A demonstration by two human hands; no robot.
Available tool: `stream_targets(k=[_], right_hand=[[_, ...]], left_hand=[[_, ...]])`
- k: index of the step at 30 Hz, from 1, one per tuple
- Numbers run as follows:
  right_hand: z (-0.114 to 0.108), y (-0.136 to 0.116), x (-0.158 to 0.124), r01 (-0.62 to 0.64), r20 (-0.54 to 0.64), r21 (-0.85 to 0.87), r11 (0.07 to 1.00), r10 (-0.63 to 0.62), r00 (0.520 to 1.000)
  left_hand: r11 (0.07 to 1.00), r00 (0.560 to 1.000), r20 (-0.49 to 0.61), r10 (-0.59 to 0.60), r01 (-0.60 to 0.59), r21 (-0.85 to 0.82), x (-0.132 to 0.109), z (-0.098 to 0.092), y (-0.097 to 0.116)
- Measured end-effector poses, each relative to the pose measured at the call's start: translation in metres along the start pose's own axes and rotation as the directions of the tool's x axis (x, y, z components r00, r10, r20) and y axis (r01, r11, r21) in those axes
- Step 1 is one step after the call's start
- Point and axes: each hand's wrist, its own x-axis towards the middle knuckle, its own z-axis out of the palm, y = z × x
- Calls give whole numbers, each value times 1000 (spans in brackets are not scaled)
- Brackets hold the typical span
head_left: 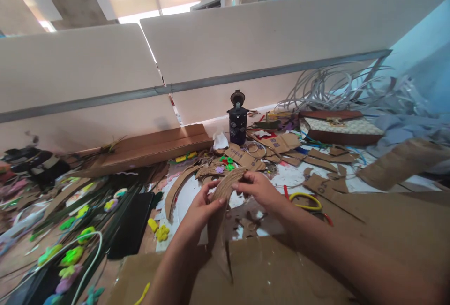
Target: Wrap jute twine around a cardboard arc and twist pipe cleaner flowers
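Curved strip [216,224] up in both hands, above the near middle of the worktop, over a brown cardboard sheet [316,248] and the scraps beyond it. Colour: dull tan to brown, paler along the top of the bend. Form: long, narrow band, arched like a sickle; one end is by the right fingertips, and from there it bows over to the left and drops toward the near side, thinning to a ragged tail with a dark, stalk-like line along it. Surface: fine lines running lengthwise with the curve, fibrous or corded in look; cannot tell whether strands are laid on cardboard or the material itself is ribbed. Left hand [203,207] pinches the strip partway along, thumb flat on the near face, fingers round the far edge. Right hand [258,189] pinches close to the upper end, thumb and forefinger at the edge. Just left of the hands, a plain curved cardboard piece [178,193] of similar arc lies on white paper, smoother and flatter than the held one. Nearby: yellow flower [162,233] left of the left forearm; yellow-handled scissors [305,202] beyond the right forearm; dark bottle [238,125] standing upright farther back, lid flipped up.
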Motion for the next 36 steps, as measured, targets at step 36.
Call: stream_targets(k=[36], right_hand=[[13, 27, -12, 442, 428, -839, 318, -118, 896]], left_hand=[[997, 988, -149, 48, -57, -55, 8, -19, 1]])
